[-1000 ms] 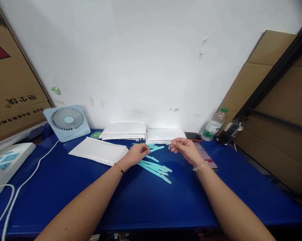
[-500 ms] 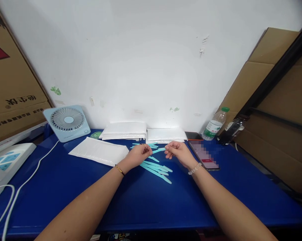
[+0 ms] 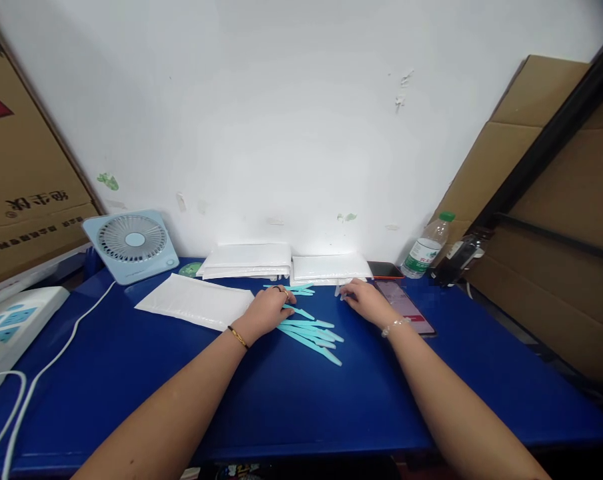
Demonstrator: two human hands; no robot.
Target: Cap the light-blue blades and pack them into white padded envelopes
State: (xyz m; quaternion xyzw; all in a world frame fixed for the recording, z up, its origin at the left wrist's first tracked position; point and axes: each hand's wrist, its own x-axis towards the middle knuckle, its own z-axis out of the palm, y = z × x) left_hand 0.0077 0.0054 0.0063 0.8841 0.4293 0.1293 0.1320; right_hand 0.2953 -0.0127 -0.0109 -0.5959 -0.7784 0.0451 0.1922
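Observation:
Several thin turquoise sticks (image 3: pixel 311 333) lie fanned out on the blue table (image 3: pixel 301 400). My left hand (image 3: pixel 267 311) rests low on the left end of the pile. Its fingers are bent over a turquoise stick (image 3: pixel 301 289) that points right behind the hand. My right hand (image 3: pixel 365 301) lies on the table just right of the pile, fingers pressed together. Its fingertips pinch a small clear piece (image 3: pixel 338 291). Both hands sit in front of two stacks of white padded envelopes (image 3: pixel 331 267).
A single white envelope (image 3: pixel 196 301) lies left of my left hand. A small blue fan (image 3: pixel 131 245) with a white cable stands at the back left. A phone (image 3: pixel 406 308), a second phone (image 3: pixel 385 269) and a water bottle (image 3: pixel 425 252) are on the right. Cardboard leans at both sides.
Both hands have dropped from just above the table onto it. The right hand moved left and then back toward the envelopes with the clear piece. The left hand lowered its stick onto the pile.

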